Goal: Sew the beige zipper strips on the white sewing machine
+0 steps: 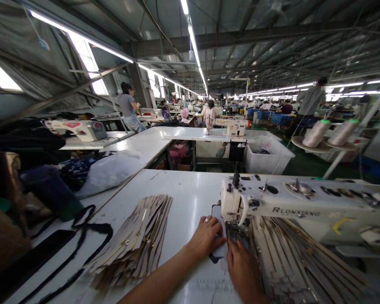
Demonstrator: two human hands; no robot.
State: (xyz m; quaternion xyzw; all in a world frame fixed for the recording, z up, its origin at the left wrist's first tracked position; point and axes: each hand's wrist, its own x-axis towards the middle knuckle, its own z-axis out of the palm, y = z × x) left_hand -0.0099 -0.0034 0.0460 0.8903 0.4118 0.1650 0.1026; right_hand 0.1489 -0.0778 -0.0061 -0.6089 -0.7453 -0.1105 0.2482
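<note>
My left hand (208, 237) rests on the white table just left of the sewing machine's needle area, fingers curled and pressed together, a ring on one finger. Close by, my right hand (243, 264) points its closed fingertips toward the presser foot (239, 230). What the fingertips hold is too small and dark to make out. A small dark piece (215, 258) lies under the left hand. The white sewing machine (272, 207) stands over the right side. On the left is a fanned stack of beige zipper strips (142, 236); more zipper strips (281, 257) lie right of my right hand.
A black strap (106, 236) curls along the table's left side, near a white plastic bag (110, 171) and a dark cylinder (50, 192). Behind the machine stands a white bin (267, 156). Thread cones (316, 134) sit on a stand at right. Other people work farther back.
</note>
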